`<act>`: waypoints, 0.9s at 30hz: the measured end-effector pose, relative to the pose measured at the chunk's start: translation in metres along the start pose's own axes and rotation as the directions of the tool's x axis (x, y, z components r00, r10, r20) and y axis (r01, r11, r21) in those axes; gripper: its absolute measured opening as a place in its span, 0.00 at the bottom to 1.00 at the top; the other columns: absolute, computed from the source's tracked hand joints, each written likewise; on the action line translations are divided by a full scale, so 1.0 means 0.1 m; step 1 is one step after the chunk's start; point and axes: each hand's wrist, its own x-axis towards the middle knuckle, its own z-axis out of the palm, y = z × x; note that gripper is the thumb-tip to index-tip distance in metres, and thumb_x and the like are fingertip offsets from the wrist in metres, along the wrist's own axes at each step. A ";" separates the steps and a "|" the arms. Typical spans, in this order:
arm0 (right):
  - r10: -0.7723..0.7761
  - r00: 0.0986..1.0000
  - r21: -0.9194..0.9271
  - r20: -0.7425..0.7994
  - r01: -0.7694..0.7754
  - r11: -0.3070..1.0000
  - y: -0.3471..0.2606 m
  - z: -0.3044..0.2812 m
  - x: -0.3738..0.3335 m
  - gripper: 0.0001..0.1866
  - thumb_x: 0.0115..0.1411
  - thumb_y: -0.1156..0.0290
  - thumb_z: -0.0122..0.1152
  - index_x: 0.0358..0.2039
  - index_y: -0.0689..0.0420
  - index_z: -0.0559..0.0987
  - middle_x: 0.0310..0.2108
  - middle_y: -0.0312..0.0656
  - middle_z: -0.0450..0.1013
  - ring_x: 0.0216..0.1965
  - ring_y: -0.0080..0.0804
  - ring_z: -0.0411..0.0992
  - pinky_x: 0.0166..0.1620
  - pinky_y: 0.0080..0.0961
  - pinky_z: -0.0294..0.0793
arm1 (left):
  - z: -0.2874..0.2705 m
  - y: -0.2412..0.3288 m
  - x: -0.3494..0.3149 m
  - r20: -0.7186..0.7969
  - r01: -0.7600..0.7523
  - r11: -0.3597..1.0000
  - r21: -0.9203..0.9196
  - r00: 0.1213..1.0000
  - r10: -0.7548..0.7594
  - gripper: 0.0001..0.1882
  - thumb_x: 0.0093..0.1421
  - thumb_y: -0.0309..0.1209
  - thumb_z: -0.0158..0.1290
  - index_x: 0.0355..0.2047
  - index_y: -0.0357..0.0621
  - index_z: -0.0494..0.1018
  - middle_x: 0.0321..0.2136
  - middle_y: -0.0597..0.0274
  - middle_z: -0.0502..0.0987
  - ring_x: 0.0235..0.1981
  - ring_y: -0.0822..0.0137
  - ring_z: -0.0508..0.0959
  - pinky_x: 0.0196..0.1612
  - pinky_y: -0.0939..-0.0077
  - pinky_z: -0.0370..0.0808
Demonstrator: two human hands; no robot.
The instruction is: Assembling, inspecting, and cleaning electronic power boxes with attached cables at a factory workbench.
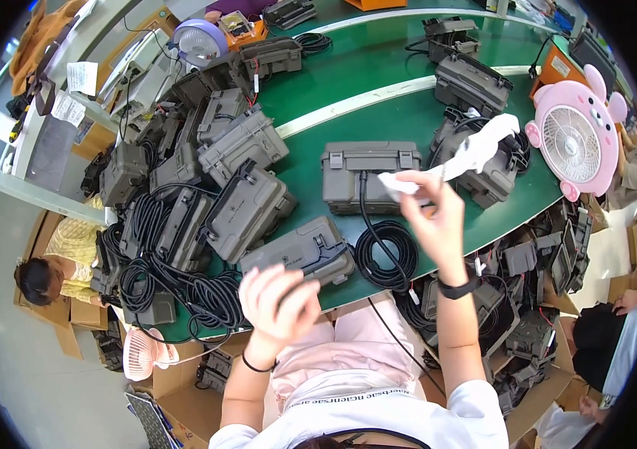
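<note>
My right hand [434, 217], with a black band on its wrist, is raised over the green table and pinches a crumpled white cloth [479, 148]. The cloth trails off to the right, over a grey case with coiled cable. Below the hand are a closed grey plastic case [344, 176] and its coiled black cable [386, 256]. My left hand [277, 303] hovers at the table's near edge, slightly blurred, fingers loosely bent and apart, with nothing visible in it. Just beyond it lies another closed grey case [303, 253], tilted on the table.
More grey cases [251, 209] and black cable coils [210, 299] crowd the left of the green table [363, 82]. A pink fan [573, 142] stands at the right edge, a purple fan [200, 41] at the back left. Cartons of cases flank me; other people are at both sides.
</note>
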 end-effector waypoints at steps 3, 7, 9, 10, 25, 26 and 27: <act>-0.078 0.997 -0.087 -0.027 0.075 0.993 -0.04 0.37 0.02 0.13 0.57 0.76 0.63 0.44 0.58 0.80 0.36 0.45 0.78 0.33 0.39 0.80 0.37 0.30 0.79 | -0.02 -0.11 0.52 0.148 0.086 0.993 -0.085 0.986 -0.073 0.12 0.49 0.22 0.61 0.35 0.49 0.78 0.39 0.62 0.78 0.45 0.55 0.78 0.55 0.54 0.71; -0.142 0.990 -0.350 -0.001 0.132 0.927 0.11 0.47 0.11 0.20 0.57 0.74 0.66 0.51 0.56 0.75 0.35 0.49 0.78 0.35 0.49 0.78 0.39 0.40 0.77 | 0.16 -0.27 0.91 0.248 0.081 0.983 -0.164 0.968 -0.039 0.10 0.54 0.24 0.61 0.37 0.46 0.79 0.38 0.59 0.80 0.42 0.55 0.79 0.51 0.60 0.74; -0.067 0.991 -0.329 0.112 0.101 0.939 0.12 0.42 0.08 0.25 0.57 0.74 0.67 0.56 0.54 0.72 0.37 0.51 0.79 0.39 0.49 0.79 0.42 0.39 0.78 | 0.20 -0.28 1.05 0.330 0.114 0.983 -0.143 0.942 -0.061 0.11 0.57 0.28 0.60 0.41 0.46 0.78 0.40 0.58 0.80 0.44 0.54 0.79 0.51 0.62 0.74; -0.072 0.994 -0.203 0.082 0.087 0.975 0.14 0.41 0.05 0.28 0.57 0.74 0.67 0.58 0.54 0.70 0.41 0.51 0.80 0.42 0.48 0.79 0.44 0.37 0.78 | 0.23 -0.29 1.11 0.412 0.076 0.983 -0.165 0.911 -0.001 0.12 0.58 0.30 0.60 0.43 0.46 0.78 0.41 0.58 0.79 0.45 0.54 0.78 0.52 0.62 0.73; -0.056 0.992 -0.364 0.115 0.094 0.927 0.10 0.46 0.06 0.14 0.60 0.71 0.63 0.46 0.56 0.80 0.33 0.49 0.79 0.35 0.49 0.78 0.37 0.40 0.76 | 0.93 -0.60 0.94 0.689 0.290 0.851 -0.439 0.716 0.111 0.27 0.60 0.32 0.59 0.56 0.37 0.64 0.64 0.41 0.61 0.66 0.39 0.60 0.68 0.54 0.60; -0.073 0.994 -0.416 0.086 0.102 0.904 0.13 0.45 0.05 0.13 0.59 0.72 0.63 0.46 0.56 0.80 0.33 0.49 0.79 0.35 0.48 0.78 0.37 0.40 0.76 | 0.91 -0.55 0.94 0.670 0.250 0.894 -0.372 0.739 0.072 0.27 0.60 0.33 0.60 0.56 0.38 0.64 0.66 0.42 0.58 0.66 0.40 0.60 0.68 0.54 0.59; -0.091 0.994 -0.467 0.057 0.107 0.878 0.15 0.45 0.04 0.12 0.59 0.72 0.63 0.45 0.55 0.80 0.32 0.48 0.78 0.34 0.48 0.78 0.37 0.40 0.77 | 0.91 -0.52 0.94 0.646 0.211 0.930 -0.300 0.762 0.035 0.28 0.59 0.34 0.60 0.56 0.39 0.63 0.67 0.42 0.54 0.66 0.41 0.60 0.68 0.55 0.59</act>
